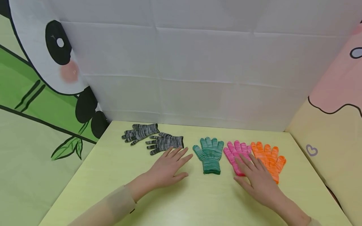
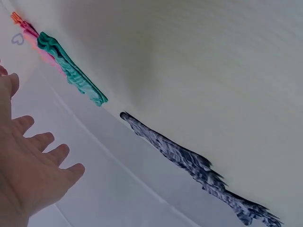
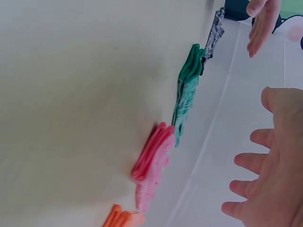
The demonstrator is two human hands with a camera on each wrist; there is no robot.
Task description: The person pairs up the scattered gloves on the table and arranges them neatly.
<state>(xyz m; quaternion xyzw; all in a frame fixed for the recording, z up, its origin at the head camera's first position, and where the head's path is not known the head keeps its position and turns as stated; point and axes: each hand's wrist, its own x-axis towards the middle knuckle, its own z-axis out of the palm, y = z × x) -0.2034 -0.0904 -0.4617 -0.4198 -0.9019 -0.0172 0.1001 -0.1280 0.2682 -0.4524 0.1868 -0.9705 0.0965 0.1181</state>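
Note:
My left hand [image 1: 169, 169] hovers over the table with its fingers spread, holding nothing, nearest to a black-and-grey knit glove [image 1: 165, 142]. A matching black-and-grey glove [image 1: 139, 133] lies just behind it to the left. In the middle rests a green glove [image 1: 211, 155], fingers pointing to the back. My right hand [image 1: 260, 182], also empty with fingers apart, is above the table and partly covers a pink glove [image 1: 236, 153] and an orange glove [image 1: 270, 157] in the head view. The right wrist view shows a gap between this hand [image 3: 277, 165] and the pink glove [image 3: 154, 156].
The gloves lie in a row along the back of a pale yellow table [image 1: 158, 205]. A white creased sheet [image 1: 198, 62] rises behind the table's back edge. Printed cartoon panels stand on the left [image 1: 34, 131] and right [image 1: 333, 141].

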